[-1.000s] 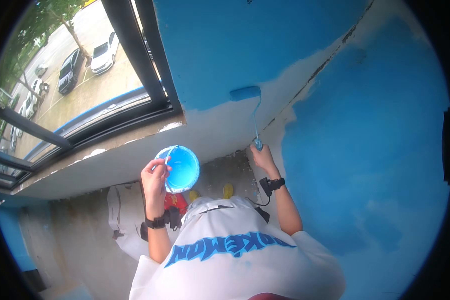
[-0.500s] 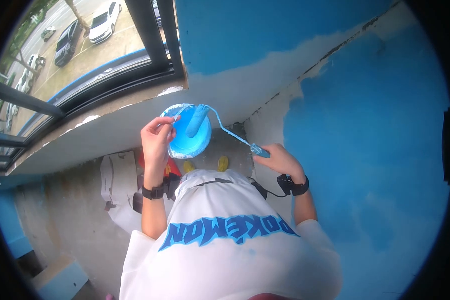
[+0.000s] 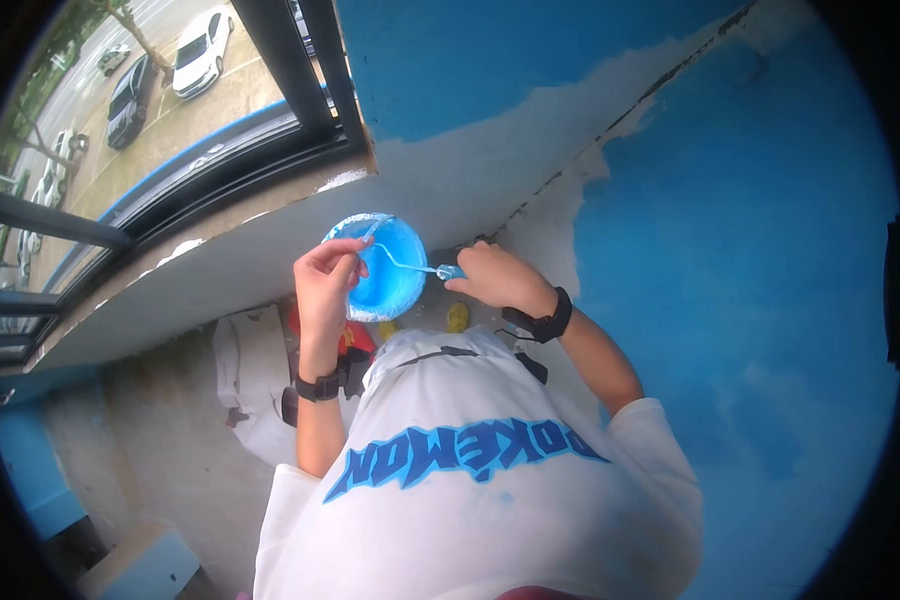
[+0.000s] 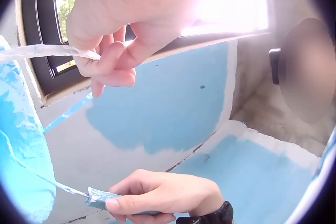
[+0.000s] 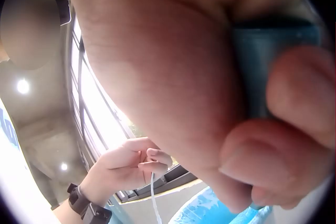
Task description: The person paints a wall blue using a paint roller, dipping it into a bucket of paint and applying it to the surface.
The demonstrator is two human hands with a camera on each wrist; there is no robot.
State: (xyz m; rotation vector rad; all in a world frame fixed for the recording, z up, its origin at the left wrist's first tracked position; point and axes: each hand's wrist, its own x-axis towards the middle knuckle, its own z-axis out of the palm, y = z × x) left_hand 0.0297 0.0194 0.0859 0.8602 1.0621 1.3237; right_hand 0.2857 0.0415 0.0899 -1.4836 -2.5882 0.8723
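A round bucket [image 3: 400,290] with bright blue paint inside hangs from its thin white handle [image 4: 47,51], which my left hand [image 3: 325,285] pinches between thumb and fingers. My right hand [image 3: 500,275] grips the blue handle [image 4: 100,198] of a paint roller, to the right of the bucket. The roller's bent wire [image 3: 405,265] reaches over the rim into the bucket; its roller head cannot be made out. In the right wrist view, the right hand's fingers [image 5: 257,155] wrap round the roller handle [image 5: 257,71].
A dark-framed window [image 3: 200,190] with a rough sill is at the upper left, cars parked outside. Partly blue walls [image 3: 730,280] stand ahead and to the right. Yellow shoes [image 3: 457,317] and a red item [image 3: 356,338] are below the bucket.
The roller has come off the wall and over to the bucket, its head first visible there and now out of sight. My right hand has moved left, closer to the left hand.
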